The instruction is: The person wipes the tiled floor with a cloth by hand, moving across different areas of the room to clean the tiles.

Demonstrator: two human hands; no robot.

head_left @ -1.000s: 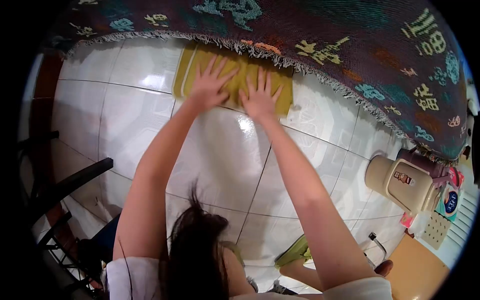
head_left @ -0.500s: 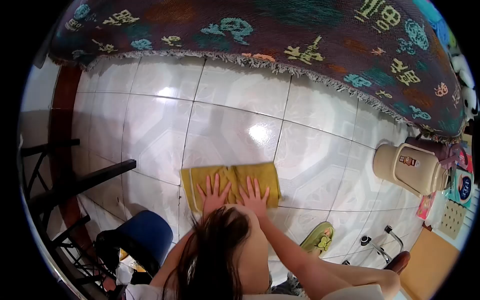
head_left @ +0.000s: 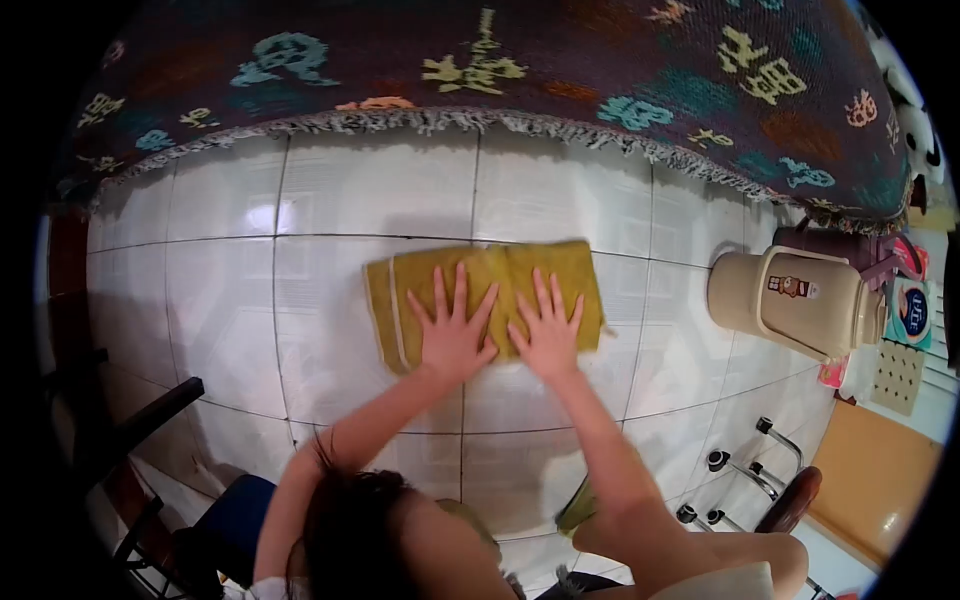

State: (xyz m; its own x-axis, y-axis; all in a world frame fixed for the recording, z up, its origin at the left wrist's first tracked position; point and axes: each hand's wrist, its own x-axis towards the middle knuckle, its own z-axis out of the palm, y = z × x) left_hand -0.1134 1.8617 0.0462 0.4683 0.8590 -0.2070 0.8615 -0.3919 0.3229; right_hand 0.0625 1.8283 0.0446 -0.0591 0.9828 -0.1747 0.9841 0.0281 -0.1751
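A mustard-yellow cloth [head_left: 400, 285] with a pale stripe near its left end lies spread on the tiled floor [head_left: 380, 205]. My left hand [head_left: 452, 335] presses flat on the cloth's left half, fingers spread. On its right half rests my right hand [head_left: 550, 330], also flat with fingers apart. The thumbs point toward each other near the cloth's lower edge. Both arms reach forward, and my hair and knee cover part of the floor below.
A fringed, patterned cover [head_left: 560, 90] hangs along the far side. To the right stands a beige bin [head_left: 740, 295], near a chair's wheeled base [head_left: 745, 470]. A blue bin [head_left: 235, 520] and a black metal leg [head_left: 150, 420] are at left. A green slipper [head_left: 577, 508] is partly hidden by my right arm.
Both hands and the cloth have slid forward across the floor, toward the fringed cover. My arms are stretched farther out, and the camera view has shifted.
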